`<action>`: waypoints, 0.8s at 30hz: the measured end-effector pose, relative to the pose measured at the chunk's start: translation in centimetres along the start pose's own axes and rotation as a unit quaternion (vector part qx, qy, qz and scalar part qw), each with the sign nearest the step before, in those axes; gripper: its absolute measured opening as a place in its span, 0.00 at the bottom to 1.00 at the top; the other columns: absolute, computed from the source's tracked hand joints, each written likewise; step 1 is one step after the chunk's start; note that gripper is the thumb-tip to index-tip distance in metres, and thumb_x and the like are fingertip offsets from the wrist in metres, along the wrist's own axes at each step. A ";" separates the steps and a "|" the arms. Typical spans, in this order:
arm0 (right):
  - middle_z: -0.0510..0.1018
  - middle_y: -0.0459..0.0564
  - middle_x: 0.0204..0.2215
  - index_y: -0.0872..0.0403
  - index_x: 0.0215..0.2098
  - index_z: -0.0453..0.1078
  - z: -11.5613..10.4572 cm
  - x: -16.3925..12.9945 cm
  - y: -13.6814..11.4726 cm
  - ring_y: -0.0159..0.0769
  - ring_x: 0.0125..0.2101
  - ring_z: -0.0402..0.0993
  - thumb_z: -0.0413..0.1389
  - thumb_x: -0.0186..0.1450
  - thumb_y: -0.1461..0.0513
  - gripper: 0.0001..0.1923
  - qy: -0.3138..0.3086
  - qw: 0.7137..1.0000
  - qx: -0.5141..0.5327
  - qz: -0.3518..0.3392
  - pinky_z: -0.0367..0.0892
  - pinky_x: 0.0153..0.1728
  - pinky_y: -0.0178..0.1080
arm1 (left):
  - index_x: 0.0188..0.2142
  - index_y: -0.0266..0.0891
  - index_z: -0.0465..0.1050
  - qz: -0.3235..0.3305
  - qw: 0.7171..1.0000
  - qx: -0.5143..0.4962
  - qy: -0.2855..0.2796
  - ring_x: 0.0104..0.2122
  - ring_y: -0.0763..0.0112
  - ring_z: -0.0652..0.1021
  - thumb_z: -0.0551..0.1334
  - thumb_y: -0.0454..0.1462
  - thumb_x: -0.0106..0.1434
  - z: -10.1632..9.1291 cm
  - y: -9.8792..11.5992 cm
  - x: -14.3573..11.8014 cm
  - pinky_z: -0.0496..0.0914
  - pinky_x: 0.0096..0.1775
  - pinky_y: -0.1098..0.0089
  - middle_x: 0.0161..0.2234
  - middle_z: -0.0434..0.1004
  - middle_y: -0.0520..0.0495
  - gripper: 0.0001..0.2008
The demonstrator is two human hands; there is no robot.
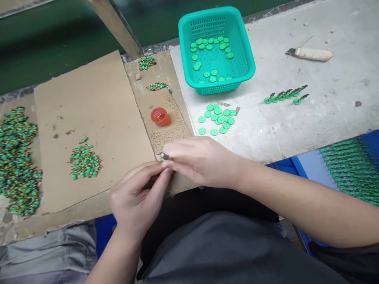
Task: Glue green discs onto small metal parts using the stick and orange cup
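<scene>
My left hand (pixel 138 196) and my right hand (pixel 199 161) meet at the table's front edge, fingertips pinched together. A small dark metal piece (pixel 164 156) sticks out between the fingers of both hands; what else they hold is hidden. A small red cup (pixel 160 116) stands on the cardboard (pixel 94 118) just beyond my hands. Loose green discs (pixel 217 118) lie on the grey tabletop to the right of the cup. A teal basket (pixel 233 29) behind them holds more green discs.
A small heap of green-and-yellow parts (pixel 85 161) lies on the cardboard, a large heap (pixel 17 161) at the far left. A row of assembled green pieces (pixel 286 95) and a wrapped knife (pixel 310 53) lie at the right. A blue tray (pixel 352 167) holds more green pieces.
</scene>
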State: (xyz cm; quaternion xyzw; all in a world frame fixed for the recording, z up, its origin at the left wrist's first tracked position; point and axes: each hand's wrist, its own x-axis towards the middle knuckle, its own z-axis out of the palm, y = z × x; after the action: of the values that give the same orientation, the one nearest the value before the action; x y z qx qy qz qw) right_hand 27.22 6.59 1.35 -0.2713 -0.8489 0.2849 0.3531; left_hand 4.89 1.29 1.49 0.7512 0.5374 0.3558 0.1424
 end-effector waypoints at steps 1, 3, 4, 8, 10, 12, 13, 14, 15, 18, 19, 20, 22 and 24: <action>0.81 0.47 0.43 0.52 0.54 0.71 0.1 0.0 0.1 0.35 0.45 0.80 0.47 0.88 0.61 0.11 -0.004 1.000 -0.002 -0.003 0.70 0.47 0.36 | 0.44 0.48 0.86 -0.001 1.000 -0.001 0.001 0.42 0.72 0.88 0.72 0.36 0.75 0.0 0.0 0.0 0.80 0.49 0.72 0.43 0.91 0.56 0.03; 0.82 0.47 0.42 0.52 0.53 0.71 0.2 0.2 0.3 0.36 0.44 0.80 0.48 0.87 0.60 0.10 -0.001 1.000 0.001 -0.008 0.71 0.47 0.36 | 0.44 0.48 0.86 -0.004 1.000 -0.005 0.000 0.42 0.72 0.88 0.72 0.37 0.75 0.0 0.0 0.0 0.80 0.48 0.73 0.43 0.91 0.55 0.03; 0.82 0.47 0.42 0.52 0.53 0.72 0.2 0.2 0.4 0.36 0.44 0.80 0.48 0.88 0.60 0.11 0.004 1.000 0.007 -0.009 0.72 0.47 0.36 | 0.44 0.48 0.87 -0.007 1.000 -0.009 -0.001 0.41 0.73 0.88 0.72 0.37 0.75 0.1 0.1 0.0 0.80 0.48 0.73 0.43 0.91 0.55 0.03; 0.82 0.47 0.39 0.52 0.43 0.74 -0.5 -0.2 -0.1 0.35 0.43 0.82 0.50 0.87 0.57 0.16 0.091 0.994 0.045 0.027 0.75 0.48 0.37 | 0.44 0.49 0.89 -0.057 0.997 -0.051 -0.001 0.41 0.72 0.87 0.73 0.40 0.74 0.1 0.4 0.3 0.80 0.45 0.74 0.43 0.91 0.53 0.03; 0.81 0.47 0.38 0.51 0.40 0.73 -1.2 -1.1 -1.2 0.35 0.41 0.82 0.53 0.86 0.55 0.17 0.168 0.978 0.068 0.105 0.77 0.46 0.38 | 0.44 0.49 0.89 -0.122 0.987 -0.107 -0.014 0.37 0.73 0.85 0.73 0.43 0.74 -0.4 0.5 0.6 0.79 0.42 0.74 0.43 0.90 0.51 0.04; 0.82 0.47 0.36 0.51 0.40 0.74 -1.6 -2.5 -2.5 0.35 0.37 0.83 0.57 0.84 0.54 0.14 0.219 0.954 0.098 0.180 0.79 0.41 0.38 | 0.42 0.47 0.89 -0.195 0.960 -0.196 -0.046 0.30 0.74 0.82 0.74 0.47 0.72 -1.3 0.7 1.1 0.76 0.33 0.75 0.38 0.89 0.49 0.08; 0.83 0.47 0.35 0.51 0.40 0.74 -1.6 -3.3 -3.1 0.35 0.36 0.83 0.58 0.83 0.55 0.13 0.214 0.949 0.118 0.202 0.80 0.39 0.38 | 0.41 0.45 0.89 -0.227 0.939 -0.248 -0.066 0.27 0.75 0.79 0.75 0.49 0.71 -1.9 0.9 1.4 0.74 0.29 0.75 0.34 0.87 0.48 0.11; 0.84 0.47 0.34 0.50 0.40 0.75 -1.5 -4.0 -3.6 0.35 0.35 0.84 0.58 0.83 0.55 0.13 0.210 0.942 0.145 0.217 0.81 0.38 0.38 | 0.40 0.43 0.88 -0.251 0.917 -0.298 -0.086 0.24 0.75 0.76 0.77 0.51 0.69 -2.6 1.1 1.7 0.71 0.26 0.75 0.31 0.85 0.48 0.15; 0.85 0.48 0.35 0.51 0.41 0.75 -1.4 -4.7 -4.0 0.36 0.35 0.86 0.59 0.83 0.56 0.12 0.204 0.936 0.171 0.231 0.82 0.38 0.37 | 0.39 0.42 0.87 -0.266 0.895 -0.342 -0.105 0.22 0.76 0.74 0.78 0.53 0.67 -3.3 1.3 2.1 0.69 0.25 0.75 0.28 0.82 0.48 0.17; 0.87 0.49 0.35 0.51 0.41 0.77 -0.6 -5.9 -4.4 0.37 0.34 0.90 0.60 0.82 0.54 0.13 0.206 0.919 0.219 0.256 0.86 0.37 0.37 | 0.38 0.41 0.86 -0.267 0.854 -0.421 -0.149 0.22 0.76 0.72 0.79 0.55 0.66 -4.9 2.1 2.8 0.67 0.24 0.74 0.28 0.80 0.48 0.20; 0.87 0.49 0.34 0.51 0.40 0.77 -0.4 -6.1 -4.4 0.37 0.34 0.90 0.60 0.82 0.54 0.14 0.207 0.916 0.223 0.262 0.87 0.37 0.37 | 0.38 0.41 0.86 -0.261 0.848 -0.433 -0.160 0.23 0.76 0.73 0.78 0.55 0.67 -5.3 2.4 2.9 0.67 0.25 0.74 0.28 0.80 0.47 0.20; 0.87 0.50 0.34 0.51 0.40 0.77 -0.2 -6.1 -4.4 0.38 0.33 0.90 0.60 0.82 0.53 0.14 0.207 0.914 0.224 0.267 0.87 0.37 0.37 | 0.39 0.41 0.86 -0.257 0.843 -0.442 -0.169 0.23 0.76 0.72 0.78 0.55 0.68 -5.6 2.6 2.9 0.66 0.24 0.73 0.28 0.79 0.47 0.20; 0.87 0.50 0.33 0.51 0.39 0.77 0.0 -6.2 -4.4 0.38 0.33 0.90 0.60 0.82 0.52 0.15 0.206 0.913 0.226 0.270 0.88 0.37 0.38 | 0.39 0.41 0.86 -0.254 0.833 -0.456 -0.184 0.22 0.75 0.72 0.77 0.55 0.68 -5.9 3.0 3.0 0.65 0.24 0.73 0.27 0.78 0.48 0.20; 0.88 0.50 0.33 0.51 0.39 0.76 0.1 -6.2 -4.4 0.39 0.33 0.90 0.60 0.81 0.51 0.16 0.204 0.912 0.232 0.270 0.88 0.37 0.38 | 0.39 0.41 0.85 -0.253 0.825 -0.465 -0.195 0.21 0.75 0.71 0.77 0.56 0.68 -6.1 3.3 2.9 0.63 0.23 0.72 0.26 0.77 0.48 0.21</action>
State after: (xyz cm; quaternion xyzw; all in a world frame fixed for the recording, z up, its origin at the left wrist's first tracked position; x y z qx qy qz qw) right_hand 29.76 -0.54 1.51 -0.4527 -0.5632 0.4963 0.4813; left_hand 3.54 1.68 8.84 0.4869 0.4407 0.3613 0.6620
